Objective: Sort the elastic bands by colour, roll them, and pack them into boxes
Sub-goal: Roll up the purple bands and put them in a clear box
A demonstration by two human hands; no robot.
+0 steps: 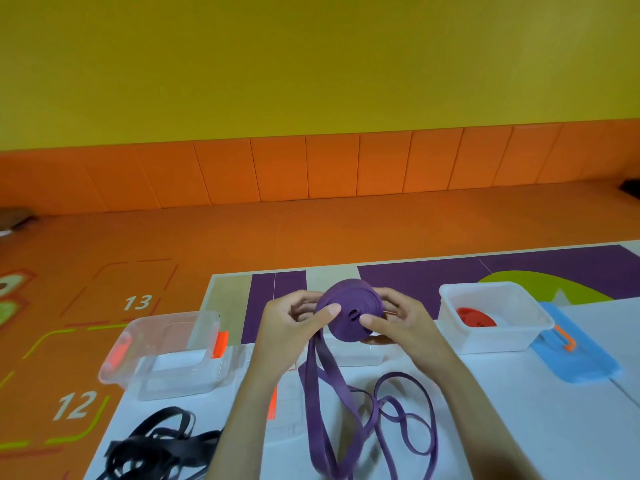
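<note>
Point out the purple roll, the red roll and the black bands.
purple roll [349, 296], head view, its flat wound face.
red roll [472, 317], head view, its top face.
black bands [145, 448], head view, middle of the tangle.

Yellow wall [311, 57] w/ orange padded base [277, 168], orange numbered floor [242, 233], white table [519, 410].

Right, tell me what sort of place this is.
Probably a children's playroom or activity room: orange padded wall panels, an orange floor mat printed with numbered squares 12 and 13, and a bright yellow wall.
</note>
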